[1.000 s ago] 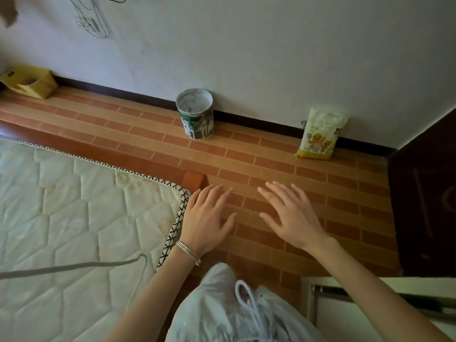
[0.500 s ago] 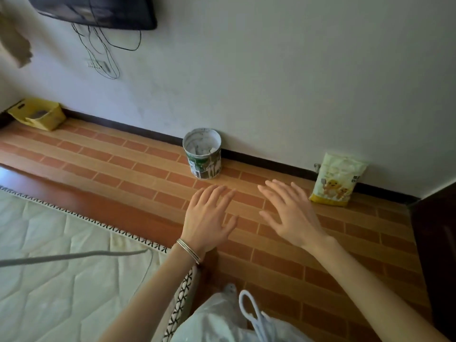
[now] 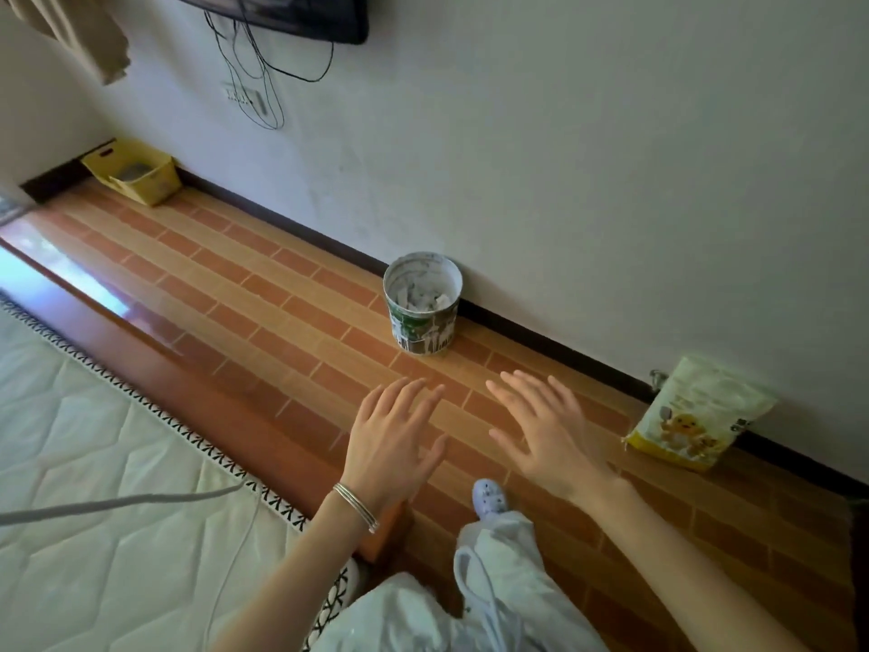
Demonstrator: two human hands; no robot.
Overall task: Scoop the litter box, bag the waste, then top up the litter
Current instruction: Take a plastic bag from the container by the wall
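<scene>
A yellow litter box [image 3: 141,174] sits on the floor in the far left corner, against the wall. A yellow-and-white bag with a duck picture [image 3: 696,416] leans on the wall at the right. Between them stands a green-and-white bin [image 3: 422,304] with paper scraps inside. My left hand [image 3: 392,440], with bangles at the wrist, and my right hand [image 3: 545,430] are both held out in front of me, palms down, fingers straight and spread, holding nothing. Both hover above the tiled floor, apart from every object.
A quilted mattress [image 3: 94,463] with a cord across it fills the lower left, on a wooden frame edge [image 3: 197,369]. A screen [image 3: 301,11] hangs on the wall with dangling cables [image 3: 263,87]. My light trousers and shoe [image 3: 489,496] show below.
The view has tilted up and swung left: the litter box, wall screen and cables have come further into view. My foot has stepped forward. Both hands stay outstretched and empty.
</scene>
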